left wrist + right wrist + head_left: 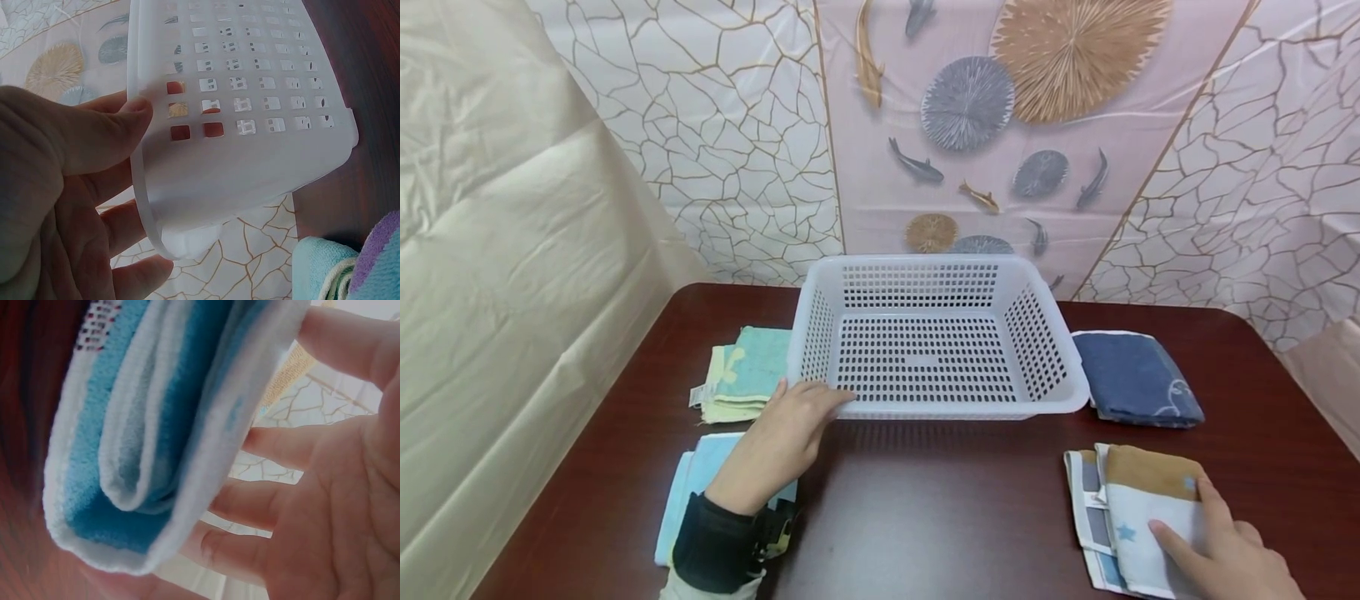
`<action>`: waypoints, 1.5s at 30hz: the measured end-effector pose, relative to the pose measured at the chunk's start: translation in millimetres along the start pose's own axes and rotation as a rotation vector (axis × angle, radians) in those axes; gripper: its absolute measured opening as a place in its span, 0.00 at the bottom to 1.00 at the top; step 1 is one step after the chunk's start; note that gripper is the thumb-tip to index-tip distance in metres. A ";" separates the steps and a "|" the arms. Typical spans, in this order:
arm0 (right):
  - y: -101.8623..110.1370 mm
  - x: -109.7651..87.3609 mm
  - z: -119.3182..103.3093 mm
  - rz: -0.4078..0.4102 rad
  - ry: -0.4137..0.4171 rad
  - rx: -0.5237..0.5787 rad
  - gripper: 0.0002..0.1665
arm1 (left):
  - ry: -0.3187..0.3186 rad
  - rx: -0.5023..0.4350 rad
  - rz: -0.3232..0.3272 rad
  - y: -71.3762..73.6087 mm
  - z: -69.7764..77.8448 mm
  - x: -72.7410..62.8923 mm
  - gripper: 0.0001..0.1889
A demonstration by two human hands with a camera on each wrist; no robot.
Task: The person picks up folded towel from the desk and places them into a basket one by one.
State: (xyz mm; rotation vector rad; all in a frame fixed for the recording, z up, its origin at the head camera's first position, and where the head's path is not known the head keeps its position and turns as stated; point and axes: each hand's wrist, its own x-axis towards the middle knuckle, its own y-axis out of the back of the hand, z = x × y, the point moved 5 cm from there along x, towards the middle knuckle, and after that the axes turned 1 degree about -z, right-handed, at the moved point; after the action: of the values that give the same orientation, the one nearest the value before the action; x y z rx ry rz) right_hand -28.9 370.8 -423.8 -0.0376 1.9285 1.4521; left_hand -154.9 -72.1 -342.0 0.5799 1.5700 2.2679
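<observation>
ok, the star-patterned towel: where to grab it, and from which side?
Probably its right edge, coming from the right, thumb on top and fingers worked under all layers. The star-patterned towel lies folded on the table; its left side shows staggered layers that could slip apart. The right hand is on that side, touching it.

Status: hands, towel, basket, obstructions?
Left hand grips basket rim. Right hand touches star-patterned towel. Dark-blue towel beside basket; nothing visibly blocking either hand.

The brown-and-white towel bears blue stars.
</observation>
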 end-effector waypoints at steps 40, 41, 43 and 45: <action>-22.5 -18.1 -104.0 -0.015 0.173 0.023 0.70 | 0.013 -0.003 -0.003 1.2 -3.7 -0.5 0.15; -23.5 -18.8 -105.9 -0.017 0.168 0.022 0.70 | 0.011 -0.003 -0.004 0.3 -3.3 -0.7 0.15; -25.2 -19.9 -110.6 -0.015 0.167 0.019 0.70 | 0.009 -0.002 -0.006 -0.6 -2.1 -0.7 0.15; -26.0 -21.1 -117.2 -0.002 0.188 0.019 0.69 | 0.008 0.000 -0.004 -0.5 -1.3 -0.6 0.15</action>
State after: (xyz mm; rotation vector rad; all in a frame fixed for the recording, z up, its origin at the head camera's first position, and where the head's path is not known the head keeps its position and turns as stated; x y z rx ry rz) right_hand -62.5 253.6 -420.4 -0.1726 2.0917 1.4737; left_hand -155.0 -73.3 -343.0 0.5682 1.5729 2.2700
